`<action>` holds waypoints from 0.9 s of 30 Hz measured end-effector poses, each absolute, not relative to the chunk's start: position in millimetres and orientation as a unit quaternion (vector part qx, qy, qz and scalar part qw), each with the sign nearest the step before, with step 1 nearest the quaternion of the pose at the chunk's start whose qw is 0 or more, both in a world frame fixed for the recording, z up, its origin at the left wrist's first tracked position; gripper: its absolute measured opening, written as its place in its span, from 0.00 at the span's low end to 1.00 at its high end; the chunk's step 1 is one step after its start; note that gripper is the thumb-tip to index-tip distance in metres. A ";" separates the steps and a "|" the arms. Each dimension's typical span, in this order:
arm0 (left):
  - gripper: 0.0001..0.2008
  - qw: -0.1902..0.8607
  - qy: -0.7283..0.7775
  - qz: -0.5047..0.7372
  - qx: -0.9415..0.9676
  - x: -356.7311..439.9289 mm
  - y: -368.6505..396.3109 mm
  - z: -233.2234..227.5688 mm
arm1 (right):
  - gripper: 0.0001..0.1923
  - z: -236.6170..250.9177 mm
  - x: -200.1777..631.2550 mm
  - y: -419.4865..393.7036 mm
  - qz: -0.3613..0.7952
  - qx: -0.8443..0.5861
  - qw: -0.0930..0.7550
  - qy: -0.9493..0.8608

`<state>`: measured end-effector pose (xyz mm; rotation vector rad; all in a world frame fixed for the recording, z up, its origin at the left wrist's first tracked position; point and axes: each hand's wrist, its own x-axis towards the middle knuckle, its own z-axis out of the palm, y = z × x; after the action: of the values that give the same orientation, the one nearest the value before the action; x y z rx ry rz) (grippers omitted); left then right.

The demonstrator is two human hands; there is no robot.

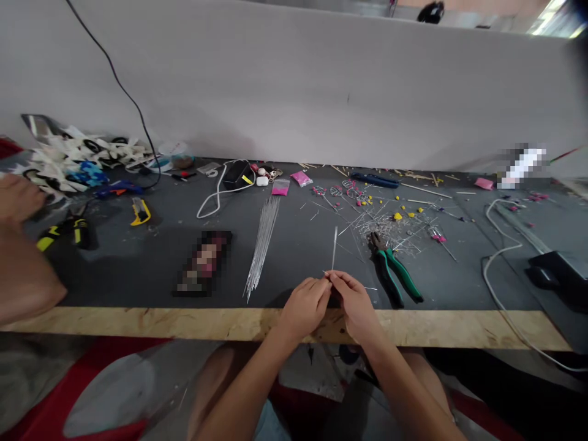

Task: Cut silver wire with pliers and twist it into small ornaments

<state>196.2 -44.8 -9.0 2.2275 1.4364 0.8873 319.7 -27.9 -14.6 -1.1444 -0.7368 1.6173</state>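
Observation:
My left hand [305, 307] and my right hand [354, 301] meet at the table's front edge, fingertips pinched together on a thin metal wire [371, 288]. Its end sticks out past my right hand; the rest is hidden by my fingers. Straight ahead of the fingertips lies a pale, narrow strip or wires [335, 245]. To the left, a bundle of long straight wires [263, 245] rests on the dark tabletop. Green-and-black pliers [395, 269] lie just right of my right hand, beside a heap of short wire pieces [390, 231].
A blurred-out flat object [202, 263] lies left of the wires. Behind are pink bags [280, 188], wire shapes with pink beads [353, 192] and a blue cutter [374, 179]. At left are a yellow cutter [140, 211], a glue gun [118, 188] and another person's arm [22, 263].

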 end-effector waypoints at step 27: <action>0.11 0.115 0.546 0.389 0.733 188.1 -17.9 2.8 | 0.05 13.4 302.6 -4.8 0.737 -0.358 0.521 -0.238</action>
<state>188.1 -17.9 2.8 2.1479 1.6017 1.1399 302.6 -4.8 13.4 -0.8593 -0.5703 1.7677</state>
